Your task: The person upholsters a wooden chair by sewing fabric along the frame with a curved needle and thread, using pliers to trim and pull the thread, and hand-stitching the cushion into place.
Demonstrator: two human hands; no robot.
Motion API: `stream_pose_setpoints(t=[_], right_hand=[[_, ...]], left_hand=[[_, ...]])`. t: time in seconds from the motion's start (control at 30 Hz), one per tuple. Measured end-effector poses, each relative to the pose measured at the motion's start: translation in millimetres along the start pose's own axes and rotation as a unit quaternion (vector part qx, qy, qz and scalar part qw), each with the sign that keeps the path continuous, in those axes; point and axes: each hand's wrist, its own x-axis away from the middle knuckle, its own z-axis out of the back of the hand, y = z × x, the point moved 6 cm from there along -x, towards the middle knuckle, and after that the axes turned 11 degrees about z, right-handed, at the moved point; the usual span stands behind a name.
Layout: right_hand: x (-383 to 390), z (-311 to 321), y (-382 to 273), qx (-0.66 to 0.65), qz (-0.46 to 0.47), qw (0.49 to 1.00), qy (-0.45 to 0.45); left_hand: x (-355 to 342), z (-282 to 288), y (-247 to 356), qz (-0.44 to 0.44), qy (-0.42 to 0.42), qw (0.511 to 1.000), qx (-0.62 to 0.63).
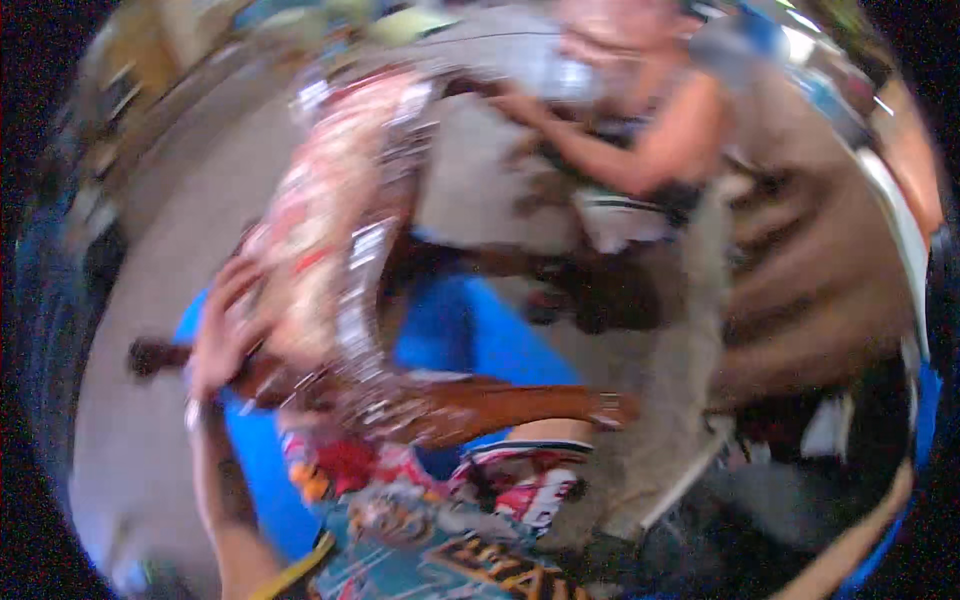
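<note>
A long padded wooden furniture piece [320, 200], perhaps a chair or bench, slants from my lap up toward the far side. Its pale cover has red patches, and shiny clear plastic wraps its right edge. Brown wooden legs or arms stick out at its near end, one to the left and a longer one [520, 405] to the right. My left hand [230, 325] lies on the near left side of the padding, fingers apart and blurred. A bare forearm [850, 545], seemingly my right, reaches out at the lower right; its hand is not in view.
Opposite sits or crouches a co-worker [640, 150], one hand at the piece's far end. Something bright blue [500, 320] shows beneath the piece. Brown cloth or sheeting [810, 230] spreads at the right. Dark objects lie at the lower right on grey floor [160, 250].
</note>
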Motion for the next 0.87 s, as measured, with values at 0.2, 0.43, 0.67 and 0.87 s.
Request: stream_pose_setpoints(t=[0.2, 0.43, 0.67, 0.87], right_hand=[[-82, -361, 13, -0.273, -0.145, 0.942, -0.130], [-65, -412, 83, -0.313, -0.159, 0.931, -0.104], [-68, -360, 29, -0.386, -0.085, 0.911, -0.118], [-51, -372, 43, -0.375, -0.144, 0.892, -0.209]], left_hand=[[11, -7, 16, -0.041, -0.022, 0.998, -0.044], [33, -11, 4, -0.056, 0.004, 0.998, -0.020], [27, -12, 9, -0.094, -0.029, 0.994, -0.044], [25, -8, 3, -0.075, -0.018, 0.997, -0.004]])
